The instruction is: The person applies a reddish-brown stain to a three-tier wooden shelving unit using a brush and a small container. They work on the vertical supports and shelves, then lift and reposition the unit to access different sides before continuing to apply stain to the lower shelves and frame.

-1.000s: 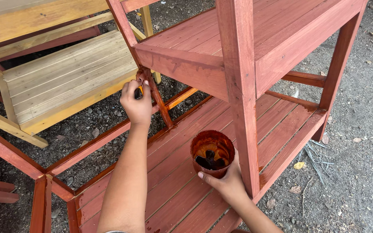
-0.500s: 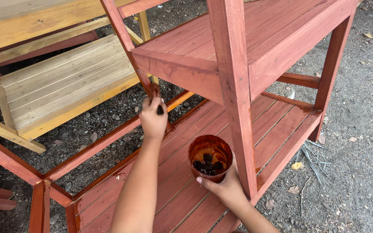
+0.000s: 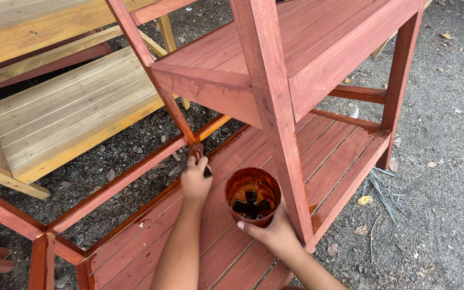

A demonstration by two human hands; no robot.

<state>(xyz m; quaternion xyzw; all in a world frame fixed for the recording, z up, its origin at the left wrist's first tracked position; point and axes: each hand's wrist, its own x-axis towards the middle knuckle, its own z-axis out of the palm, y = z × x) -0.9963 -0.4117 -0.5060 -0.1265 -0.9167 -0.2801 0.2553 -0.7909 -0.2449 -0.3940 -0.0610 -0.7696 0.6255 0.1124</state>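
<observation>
Left hand [image 3: 196, 180] on brush [image 3: 206, 171]

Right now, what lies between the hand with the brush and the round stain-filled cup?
In the head view, only bare red-stained shelf slats separate the left hand from the cup; nothing else.

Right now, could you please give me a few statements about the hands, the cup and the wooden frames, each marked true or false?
1. The left hand holds a brush against the foot of the slanted red leg. True.
2. The right hand holds a blue bucket. False: it holds a round cup smeared with reddish-brown stain.
3. The cup is held above the lower slatted shelf. True.
4. The bench on the left is stained red all over. False: its slats are bare pale wood.
5. The ground is smooth concrete. False: it is dark gravelly dirt.
</observation>
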